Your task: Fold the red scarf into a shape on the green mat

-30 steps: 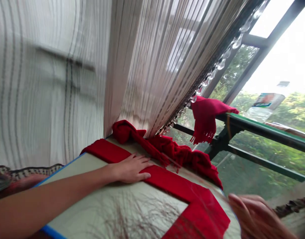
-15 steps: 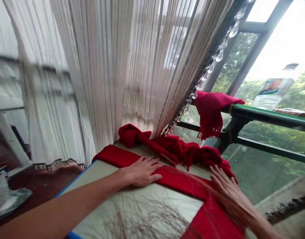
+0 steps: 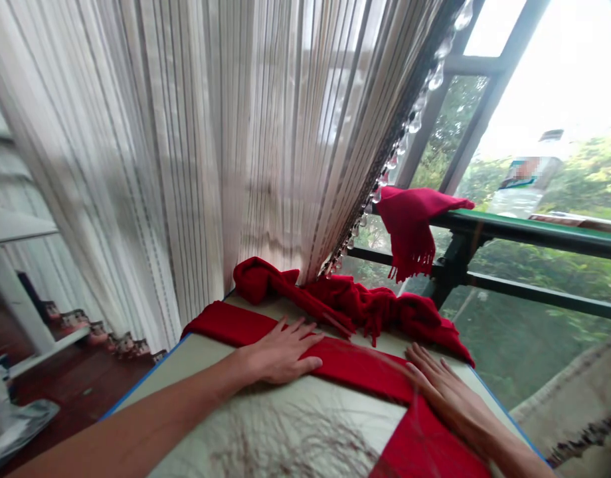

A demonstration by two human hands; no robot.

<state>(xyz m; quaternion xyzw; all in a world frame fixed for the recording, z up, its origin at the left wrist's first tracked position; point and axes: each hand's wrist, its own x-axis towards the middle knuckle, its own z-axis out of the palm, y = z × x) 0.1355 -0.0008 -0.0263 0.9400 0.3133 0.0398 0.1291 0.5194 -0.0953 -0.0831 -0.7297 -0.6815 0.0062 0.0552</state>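
Observation:
A long red scarf [image 3: 358,362] lies flat in a band across a pale board [image 3: 256,418] with blue edges, and its right part turns toward me. My left hand [image 3: 283,352] rests palm down on the middle of the band, fingers spread. At the fold on the right, my right hand [image 3: 442,385] lies flat with fingers stretched out, partly on the cloth and partly over the board. Beyond both hands a second red cloth [image 3: 350,299], bunched up and fringed, lies along the far edge. Loose hair blurs part of the near view.
Striped sheer curtains [image 3: 206,146] with a beaded edge hang behind the board. A fringed red cloth [image 3: 410,232] drapes over a dark green rail [image 3: 539,232] at the window. A plastic bottle [image 3: 524,179] stands there. A white table [image 3: 19,226] is at left.
My view has shifted slightly, with the window items farther left. My right hand has slid a little left and down on the cloth. My left hand stays on the scarf.

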